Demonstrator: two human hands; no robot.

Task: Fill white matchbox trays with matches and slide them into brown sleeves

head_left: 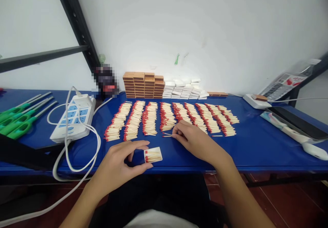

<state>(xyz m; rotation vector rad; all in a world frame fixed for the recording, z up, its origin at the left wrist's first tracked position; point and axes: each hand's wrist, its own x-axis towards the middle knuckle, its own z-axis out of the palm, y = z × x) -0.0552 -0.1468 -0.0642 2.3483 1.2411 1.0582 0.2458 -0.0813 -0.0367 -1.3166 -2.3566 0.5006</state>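
Observation:
My left hand (pixel 125 158) curves round a small white matchbox tray (pixel 161 152), its thumb and fingers apart on either side. Several red-tipped matches (pixel 153 157) lie inside the tray. My right hand (pixel 188 135) is closed in a pinch at the near end of a row of matches (pixel 167 117). Two loose matches (pixel 167 136) stick out leftward at its fingertips, red heads outward. More rows of matches (pixel 134 120) spread across the blue table (pixel 138 168) on both sides.
Brown matchboxes (pixel 143 86) and white trays (pixel 181 91) are stacked by the wall. On the left are a power strip (pixel 74 118) with looping white cables (pixel 98 142) and green-handled lighters (pixel 23 118). A black phone-like slab (pixel 297 122) and a white-handled item (pixel 297 135) lie right.

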